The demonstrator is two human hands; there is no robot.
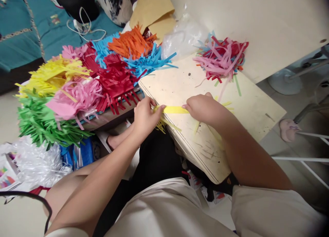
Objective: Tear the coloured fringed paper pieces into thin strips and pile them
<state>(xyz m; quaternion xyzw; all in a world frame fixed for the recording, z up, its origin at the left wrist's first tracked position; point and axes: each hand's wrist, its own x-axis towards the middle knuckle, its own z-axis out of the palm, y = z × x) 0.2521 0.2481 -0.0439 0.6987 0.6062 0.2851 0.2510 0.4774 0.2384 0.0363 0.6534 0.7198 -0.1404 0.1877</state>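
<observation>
A flat yellow paper band [174,109] stretches between my two hands over the near left edge of the wooden board [177,84]. My left hand [147,113] pinches its left end, thumb on top. Yellow fringe strips [161,126] hang below that hand, off the board's edge. At the right end, the thumb and fingers of my right hand [202,107] are closed on the band, the knuckles hiding part of the grip. More yellow strips [227,105] lie on the board beside and under my right hand.
Fringed tissue bundles in yellow [53,74], green [43,122], pink [79,96], red [115,76], blue [149,60] and orange [132,41] crowd the left. Pink and red strips [223,57] lie at the board's far side. A clear plastic bag [183,36] and brown paper [154,7] sit behind.
</observation>
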